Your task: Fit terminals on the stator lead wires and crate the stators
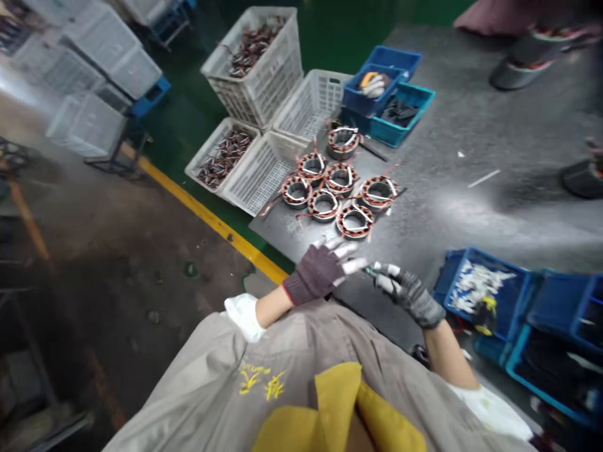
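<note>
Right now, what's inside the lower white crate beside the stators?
The lower white plastic crate holds a heap of tangled reddish-brown wire pieces. Anything beneath the top layer is covered, and the crate's floor cannot be seen.

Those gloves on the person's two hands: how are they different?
The glove on the left hand is dark maroon, while the glove on the right hand is speckled grey. The left hand is spread open and holds nothing; the right hand curls around a small green-marked object. Both gloves look knitted and show white at the fingertips.
</note>
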The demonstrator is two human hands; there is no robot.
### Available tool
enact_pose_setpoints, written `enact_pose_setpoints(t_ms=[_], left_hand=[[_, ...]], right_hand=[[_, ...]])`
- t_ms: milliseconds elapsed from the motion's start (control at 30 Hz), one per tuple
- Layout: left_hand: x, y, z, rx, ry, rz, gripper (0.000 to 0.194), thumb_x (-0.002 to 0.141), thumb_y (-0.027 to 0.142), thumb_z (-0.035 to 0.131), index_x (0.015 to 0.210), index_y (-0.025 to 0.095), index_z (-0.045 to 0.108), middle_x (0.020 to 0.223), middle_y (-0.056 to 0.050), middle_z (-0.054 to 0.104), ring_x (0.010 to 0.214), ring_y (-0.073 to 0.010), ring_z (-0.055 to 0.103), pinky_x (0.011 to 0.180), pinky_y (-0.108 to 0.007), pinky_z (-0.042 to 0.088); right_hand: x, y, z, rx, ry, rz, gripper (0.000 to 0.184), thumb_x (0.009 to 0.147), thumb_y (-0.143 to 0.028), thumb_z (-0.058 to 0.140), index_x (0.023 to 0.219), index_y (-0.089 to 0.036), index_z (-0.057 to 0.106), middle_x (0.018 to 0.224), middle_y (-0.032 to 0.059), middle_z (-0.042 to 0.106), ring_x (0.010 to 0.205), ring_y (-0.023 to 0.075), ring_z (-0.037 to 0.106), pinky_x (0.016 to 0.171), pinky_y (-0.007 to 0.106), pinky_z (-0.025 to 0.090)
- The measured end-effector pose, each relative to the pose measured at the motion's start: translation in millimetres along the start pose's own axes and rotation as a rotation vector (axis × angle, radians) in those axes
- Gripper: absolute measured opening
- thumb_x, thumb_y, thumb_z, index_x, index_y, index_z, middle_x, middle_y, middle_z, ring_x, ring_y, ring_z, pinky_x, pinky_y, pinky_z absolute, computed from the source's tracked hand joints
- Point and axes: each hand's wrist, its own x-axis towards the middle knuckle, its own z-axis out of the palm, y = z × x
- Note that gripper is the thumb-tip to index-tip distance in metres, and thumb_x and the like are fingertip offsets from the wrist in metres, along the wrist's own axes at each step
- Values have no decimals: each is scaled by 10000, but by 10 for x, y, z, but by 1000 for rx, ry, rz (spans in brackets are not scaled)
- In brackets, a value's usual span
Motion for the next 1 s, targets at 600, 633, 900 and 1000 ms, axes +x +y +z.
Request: enact_pose_setpoints(t_ms=[600, 633, 900, 1000], left_hand=[[-545, -1403, -701, -545, -296, -304, 400, 1087, 559, 588, 1059, 194, 750, 931, -88, 797, 835, -235, 740, 777, -325, 552], [-519, -1492, -733, -403, -249, -324, 414, 1072, 574, 611, 1068, 187, 758, 945, -117, 799, 876, -269, 750, 816, -356, 558], [-278, -2073, -792, -443, -353, -237, 393, 1034, 572, 688, 932, 194, 715, 810, -29, 745, 746, -183, 657, 725, -281, 484], [-200, -2340, -704, -411, -213, -374, 366, 977, 565, 772, 1000, 202, 734, 865, -36, 764, 815, -205, 701, 804, -302, 522]], right_hand=[[885, -2028, 1501, 353, -101, 2, 553, 848, -743, 786, 673, -224, 708, 552, 16, 569, 500, 148, 458, 479, 282, 389], [939, -2075, 1545, 358, -46, -5, 566, 865, -755, 779, 685, -222, 712, 570, 19, 582, 513, 148, 470, 489, 279, 395], [1301, -1959, 1762, 366, 203, -28, 571, 968, -730, 684, 691, -231, 674, 654, 30, 621, 622, 180, 569, 603, 310, 498], [1437, -1782, 1791, 322, 299, 7, 570, 998, -772, 616, 802, -243, 699, 760, 50, 673, 696, 206, 632, 655, 331, 552]])
